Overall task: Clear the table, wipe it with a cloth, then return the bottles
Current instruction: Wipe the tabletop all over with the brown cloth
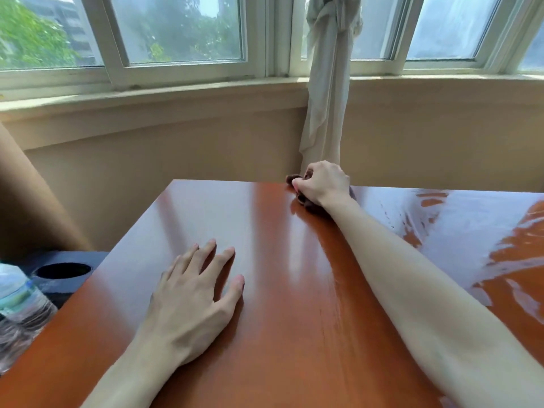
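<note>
A glossy reddish-brown table (294,304) fills the lower view. My right hand (322,182) reaches to the table's far edge and grips a dark brown cloth (309,204), bunched under its curled fingers and pressed on the wood. Wet streaks shine on the right part of the top. My left hand (194,301) rests flat on the table near the middle left, fingers spread and holding nothing. A clear plastic water bottle (20,301) with a pale label stands off the table's left edge, cut by the frame.
A dark block with a round hole (63,273) sits left of the table beside the bottle. A tied pale curtain (326,92) hangs down behind the far edge. A beige wall and a window sill (147,95) run behind the table.
</note>
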